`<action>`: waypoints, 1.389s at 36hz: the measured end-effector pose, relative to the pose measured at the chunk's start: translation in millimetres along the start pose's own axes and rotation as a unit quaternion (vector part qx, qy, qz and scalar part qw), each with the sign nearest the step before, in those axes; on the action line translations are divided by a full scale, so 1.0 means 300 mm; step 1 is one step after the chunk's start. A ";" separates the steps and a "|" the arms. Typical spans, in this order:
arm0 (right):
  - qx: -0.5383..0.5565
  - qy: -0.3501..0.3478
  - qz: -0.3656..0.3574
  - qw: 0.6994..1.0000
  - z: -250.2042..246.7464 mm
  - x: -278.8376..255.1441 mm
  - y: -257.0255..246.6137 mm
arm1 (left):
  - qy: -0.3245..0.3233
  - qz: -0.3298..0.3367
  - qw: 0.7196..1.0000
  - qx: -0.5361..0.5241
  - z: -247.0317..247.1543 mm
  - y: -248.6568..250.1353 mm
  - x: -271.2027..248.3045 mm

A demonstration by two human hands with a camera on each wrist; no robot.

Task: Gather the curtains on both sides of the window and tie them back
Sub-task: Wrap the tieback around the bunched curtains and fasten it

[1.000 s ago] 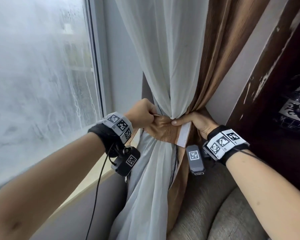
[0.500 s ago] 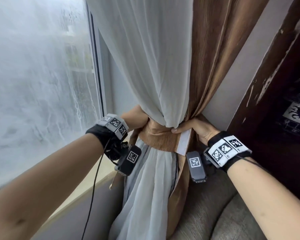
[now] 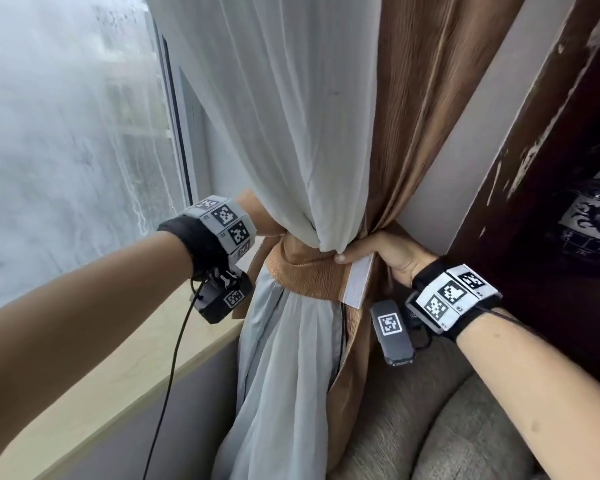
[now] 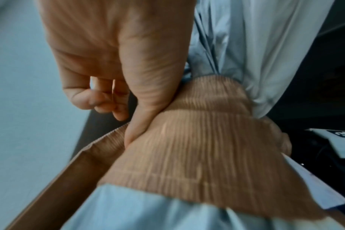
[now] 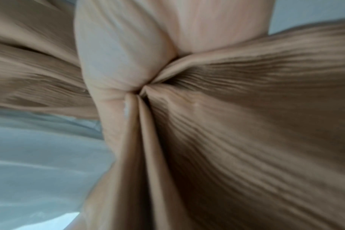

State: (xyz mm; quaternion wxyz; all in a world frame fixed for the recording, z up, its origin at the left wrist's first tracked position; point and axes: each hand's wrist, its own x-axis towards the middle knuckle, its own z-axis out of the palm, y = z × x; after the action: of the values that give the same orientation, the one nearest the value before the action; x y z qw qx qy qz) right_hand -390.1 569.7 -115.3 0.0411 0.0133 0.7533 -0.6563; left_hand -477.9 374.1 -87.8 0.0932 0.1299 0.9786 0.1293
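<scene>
A white sheer curtain [image 3: 291, 133] and a brown curtain [image 3: 423, 98] are gathered into one bundle. A brown ribbed tieback [image 3: 312, 275] wraps across its front and ends in a white strip [image 3: 359, 282]. My right hand [image 3: 371, 251] grips the bundle from the right, with its thumb pressed on the band by the white strip. My left hand [image 4: 126, 121] is at the bundle's left side, largely hidden behind the sheer in the head view. In the left wrist view its thumb digs into the tieback [image 4: 187, 140] and the fingers [image 4: 100, 101] are curled beside it.
A fogged window pane [image 3: 66, 150] and a pale wooden sill [image 3: 174, 348] lie to the left. A grey cushioned seat [image 3: 447, 427] sits below right. A dark worn wooden cabinet [image 3: 551, 168] stands close on the right, against the white wall [image 3: 471, 133].
My left hand has moved from the front of the bundle round to its left side, drawing the tieback with it. The right hand has kept its hold.
</scene>
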 end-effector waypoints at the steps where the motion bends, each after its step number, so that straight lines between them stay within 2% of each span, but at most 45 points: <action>1: -0.006 0.006 0.001 1.000 0.003 0.005 -0.001 | 0.008 -0.002 1.000 -0.018 -0.003 0.001 -0.013; 6: 0.004 0.032 0.008 0.999 0.022 0.013 -0.012 | 0.092 0.063 0.994 -0.011 0.022 0.011 -0.056; 8: 0.009 0.037 0.019 0.999 0.027 0.014 -0.014 | 0.124 0.074 0.986 -0.081 0.040 -0.007 -0.032; 10: 0.003 0.045 0.025 0.999 0.031 0.012 -0.015 | 0.145 0.090 0.966 -0.196 0.049 -0.008 -0.036; 11: 0.000 0.051 0.029 0.998 0.032 0.014 -0.013 | 0.126 0.091 0.950 -0.271 0.051 -0.005 -0.062; 13: 0.004 0.067 0.028 0.997 0.033 0.012 -0.012 | 0.041 0.103 0.909 -0.401 0.053 -0.019 -0.097; 14: 0.007 0.077 0.024 0.997 0.034 0.009 -0.011 | -0.018 0.114 0.900 -0.419 0.053 -0.030 -0.116; 16: 0.009 0.080 0.022 0.997 0.038 0.002 -0.016 | -0.098 0.129 0.882 -0.442 0.051 -0.067 -0.138; 17: 0.014 0.075 0.024 0.997 0.042 -0.003 -0.021 | -0.155 0.160 0.861 -0.458 0.049 -0.072 -0.162; 18: 0.021 0.066 0.027 0.997 0.048 -0.009 -0.026 | -0.191 0.197 0.835 -0.477 0.048 -0.076 -0.181; 19: 0.028 0.056 0.032 0.998 0.053 -0.012 -0.031 | -0.203 0.215 0.829 -0.475 0.051 -0.066 -0.192; 20: 0.033 0.046 0.034 0.998 0.060 -0.019 -0.036 | -0.194 0.216 0.839 -0.461 0.059 -0.049 -0.187; 22: 0.042 0.034 0.027 0.998 0.073 -0.036 -0.043 | -0.159 0.226 0.836 -0.474 0.074 -0.016 -0.196; 25: 0.038 -0.002 0.010 0.999 0.073 -0.059 -0.038 | -0.120 0.218 0.809 -0.533 0.097 0.006 -0.194; 29: 0.013 -0.063 0.036 0.997 0.032 -0.092 -0.035 | -0.134 0.219 0.798 -0.545 0.117 0.030 -0.189; 33: -0.020 -0.047 0.027 0.998 0.017 -0.092 -0.036 | -0.158 0.222 0.794 -0.543 0.113 0.052 -0.186; 40: -0.079 -0.046 -0.014 0.996 0.026 -0.070 -0.062 | -0.136 0.213 0.797 -0.548 0.106 0.049 -0.162; 47: -0.021 -0.126 -0.035 0.991 0.039 -0.048 -0.064 | -0.100 0.220 0.803 -0.544 0.107 0.037 -0.126; 50: -0.013 -0.120 -0.042 0.992 0.037 -0.029 -0.052 | -0.092 0.232 0.793 -0.555 0.101 0.034 -0.120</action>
State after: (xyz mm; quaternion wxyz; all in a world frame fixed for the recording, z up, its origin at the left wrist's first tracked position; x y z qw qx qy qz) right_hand -382.2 556.8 -100.9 0.1034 -0.0974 0.7511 -0.6447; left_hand -434.8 380.4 -108.5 0.2065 0.2906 0.6658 0.6555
